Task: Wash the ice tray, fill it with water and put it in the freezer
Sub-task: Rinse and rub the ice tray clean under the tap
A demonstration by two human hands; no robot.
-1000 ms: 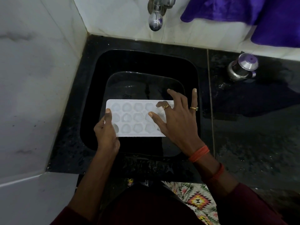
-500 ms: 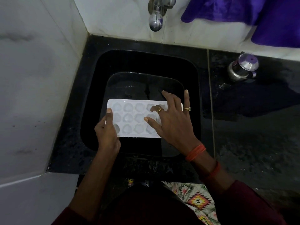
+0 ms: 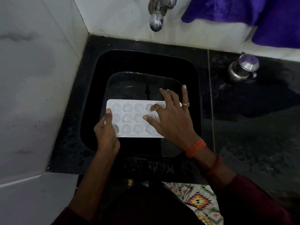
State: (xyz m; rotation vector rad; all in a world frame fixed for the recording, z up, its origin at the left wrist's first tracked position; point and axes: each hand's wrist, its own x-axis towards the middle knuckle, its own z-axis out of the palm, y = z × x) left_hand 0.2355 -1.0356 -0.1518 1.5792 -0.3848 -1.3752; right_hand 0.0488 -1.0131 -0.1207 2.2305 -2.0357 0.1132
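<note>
1. Head view is looking straight down into a black sink [image 3: 90, 101] in the middle of the frame. The white ice tray [image 3: 129, 118] is lying level across it, above the basin floor, with its long side running left to right.
2. The left hand [image 3: 106, 132] is grasping the left end of the tray. Its thumb is lying on the top rim and its other fingers are going underneath, out of sight. This hand is partly covering the lower left cell.
3. The right hand [image 3: 172, 120] is resting on the right part of the tray with its fingers spread and loose, not clenched. The thumb is touching the middle row, and the forefinger is bending down into a cell of the upper row. This hand is hiding the right end of the tray.
4. Two rings are showing on the right hand, and orange threads [image 3: 195, 147] are circling the wrist.
5. A metal tap [image 3: 156, 21] is hanging from the white wall at the upper middle of the frame, beyond the far edge of the sink.
6. A purple cloth [image 3: 267, 18] is hanging at the upper right.
7. Below it, a small steel jug [image 3: 243, 68] with a lid is standing on the dark counter [image 3: 251, 135], well apart from the tray.
8. White tiles [image 3: 32, 78] are filling the left side.
9. A patterned fabric [image 3: 198, 200] is showing at the lower edge, between the dark red sleeves.
</note>
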